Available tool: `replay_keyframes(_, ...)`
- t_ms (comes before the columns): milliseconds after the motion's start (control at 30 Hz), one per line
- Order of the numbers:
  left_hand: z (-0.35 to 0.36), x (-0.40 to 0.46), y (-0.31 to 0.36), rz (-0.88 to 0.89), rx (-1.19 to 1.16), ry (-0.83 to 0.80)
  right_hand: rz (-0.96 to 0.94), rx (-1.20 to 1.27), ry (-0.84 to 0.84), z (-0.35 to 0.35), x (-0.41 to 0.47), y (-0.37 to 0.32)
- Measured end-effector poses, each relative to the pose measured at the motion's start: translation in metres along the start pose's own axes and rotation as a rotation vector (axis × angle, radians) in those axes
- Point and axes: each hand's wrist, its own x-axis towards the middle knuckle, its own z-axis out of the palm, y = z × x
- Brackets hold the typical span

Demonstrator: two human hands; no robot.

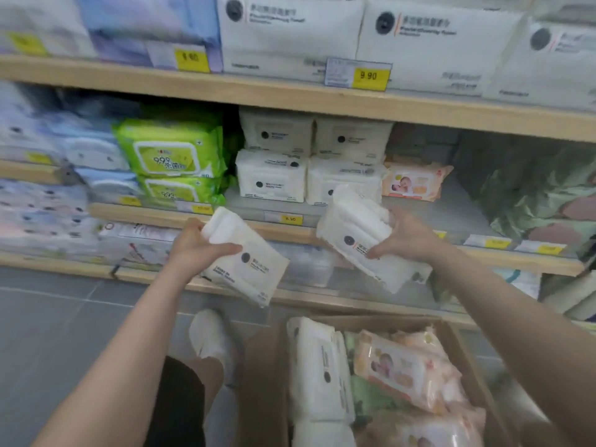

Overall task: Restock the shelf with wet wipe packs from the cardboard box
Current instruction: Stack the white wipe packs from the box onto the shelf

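Note:
My left hand (196, 246) grips a white wet wipe pack (254, 266) with a black dot logo, held tilted in front of the shelf edge (232, 225). A second white wet wipe pack (358, 233) is in my right hand (406, 237), raised close to the stacked white packs (309, 156) on the middle shelf. Below, the open cardboard box (458, 346) on the floor holds more white packs (319, 372) and several peach baby-print packs (403, 375).
Green wipe packs (171, 153) stand left of the white stack. One peach pack (416, 182) lies to its right, with bare shelf space beyond. Large white packs (419, 43) fill the upper shelf. My white shoe (209, 340) rests on the grey floor beside the box.

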Motion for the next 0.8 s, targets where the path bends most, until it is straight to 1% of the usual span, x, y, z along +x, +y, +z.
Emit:
replay_keyframes(167,-0.031,0.027,-0.017,-0.005,-0.040,0.050,-0.149,-0.210,-0.038,0.015,0.062,-0.065)
replay_keyframes(267,-0.042,0.041,-0.022,0.017,-0.026,0.070,-0.218,-0.262,-0.063,0.028,0.098,-0.099)
replay_keyframes(433,-0.055,0.061,-0.038,-0.004,-0.039,0.078,-0.337,-0.356,-0.091,0.056,0.152,-0.139)
replay_keyframes(600,-0.057,0.072,-0.042,-0.005,-0.121,0.085,-0.362,-0.442,-0.124,0.079,0.188,-0.158)
replay_keyframes(800,-0.054,0.076,-0.043,-0.002,-0.138,0.098,-0.462,-0.516,-0.048,0.112,0.200,-0.152)
